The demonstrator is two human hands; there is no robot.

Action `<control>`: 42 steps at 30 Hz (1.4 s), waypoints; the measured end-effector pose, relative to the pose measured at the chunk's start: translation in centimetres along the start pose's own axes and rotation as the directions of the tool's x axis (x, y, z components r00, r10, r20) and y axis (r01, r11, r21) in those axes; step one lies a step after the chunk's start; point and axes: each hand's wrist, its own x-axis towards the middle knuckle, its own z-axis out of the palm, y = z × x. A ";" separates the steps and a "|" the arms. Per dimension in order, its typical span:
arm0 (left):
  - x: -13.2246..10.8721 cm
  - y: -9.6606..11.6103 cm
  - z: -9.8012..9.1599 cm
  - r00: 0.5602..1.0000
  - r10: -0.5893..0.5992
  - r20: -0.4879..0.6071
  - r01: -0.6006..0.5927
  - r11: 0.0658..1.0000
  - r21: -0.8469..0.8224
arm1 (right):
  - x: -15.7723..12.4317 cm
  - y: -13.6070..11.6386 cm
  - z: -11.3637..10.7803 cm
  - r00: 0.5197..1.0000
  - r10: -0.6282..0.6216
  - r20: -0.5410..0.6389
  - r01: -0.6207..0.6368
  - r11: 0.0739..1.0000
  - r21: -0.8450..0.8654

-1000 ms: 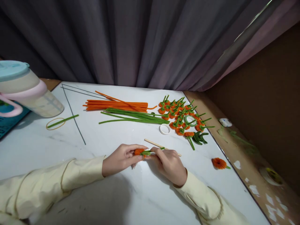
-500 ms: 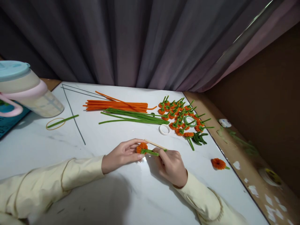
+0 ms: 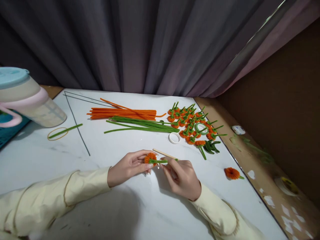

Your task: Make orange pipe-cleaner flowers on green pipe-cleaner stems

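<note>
An orange pipe-cleaner pumpkin is pinched between the thumb and fingers of my left hand. Its green stem points right, toward my right hand. The fingers of that hand are closed at the stem's far end, and a thin wooden stick juts out from them up to the left. Whether the fingertips pinch the stem or only touch it is hard to see. Beyond my hands lie a bundle of green pipe cleaners and a bundle of orange pipe cleaners.
Several finished pumpkins cluster at the back right around a green tape roll. A white ring lies before them. One pumpkin sits alone near the right edge. A large cup stands left, near dark wires.
The pumpkin has turned slightly in my left hand, and its stem lies more level. My right fingertips have shifted a little along the stem. The whole view has moved slightly.
</note>
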 end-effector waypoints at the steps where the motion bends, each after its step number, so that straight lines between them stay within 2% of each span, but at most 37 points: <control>1: 0.0 -0.1 0.0 1.000 0.005 0.003 -0.005 1.000 0.010 | 0.0 -0.2 -0.1 1.000 0.021 -0.010 -0.020 0.999 0.036; 3: 0.0 -0.1 0.0 1.000 0.011 0.014 -0.011 0.999 0.042 | -0.1 -0.6 -0.6 0.993 0.100 -0.056 -0.091 0.987 0.134; 6: -0.1 0.0 0.1 0.999 -0.002 0.034 -0.001 0.994 0.111 | 0.4 -1.2 -2.0 0.954 0.262 -0.147 -0.208 0.930 0.304; 8: -0.1 0.2 0.1 0.998 -0.019 0.057 0.010 0.989 0.149 | 1.2 -1.3 -3.3 0.950 0.271 -0.155 -0.206 0.917 0.340; 10: -0.1 0.2 0.0 0.995 -0.033 0.089 0.018 0.987 0.160 | 2.4 -1.2 -4.5 0.979 0.199 -0.037 -0.174 0.921 0.348; 12: 0.0 0.2 -0.1 0.992 -0.046 0.120 0.032 0.992 0.119 | 3.8 -0.9 -5.1 0.986 0.081 0.148 -0.132 0.916 0.379; 15: 0.0 0.3 -0.2 0.984 -0.061 0.166 0.056 0.998 0.035 | 5.3 -0.6 -4.7 0.932 -0.079 0.354 -0.102 0.879 0.465; 17: 0.1 0.4 -0.2 0.979 -0.069 0.192 0.069 0.998 0.005 | 6.0 -0.3 -4.1 0.885 -0.143 0.443 -0.120 0.849 0.514; 20: 0.1 0.5 -0.1 0.971 -0.086 0.223 0.104 0.992 -0.069 | 6.8 0.0 -3.4 0.829 -0.181 0.529 -0.162 0.828 0.537; 22: 0.2 0.5 -0.1 0.969 -0.092 0.229 0.123 0.985 -0.124 | 7.1 0.2 -3.2 0.813 -0.182 0.554 -0.171 0.833 0.526; 27: 0.5 0.1 -0.1 0.972 -0.122 0.203 0.177 0.942 -0.285 | 7.3 0.5 -2.9 0.841 -0.135 0.524 -0.169 0.855 0.491; 34: 0.6 0.1 -0.2 0.975 -0.167 0.148 0.207 0.923 -0.323 | 6.6 0.6 -1.4 0.875 0.051 0.481 -0.308 0.824 0.474; 39: 0.6 0.0 -0.2 0.973 -0.183 0.142 0.223 0.911 -0.348 | 5.7 0.2 -0.6 0.944 0.076 0.321 -0.238 0.831 0.504; 42: 0.6 0.0 -0.2 0.973 -0.188 0.132 0.224 0.906 -0.359 | 5.1 -0.1 -0.2 0.968 0.106 0.229 -0.215 0.819 0.533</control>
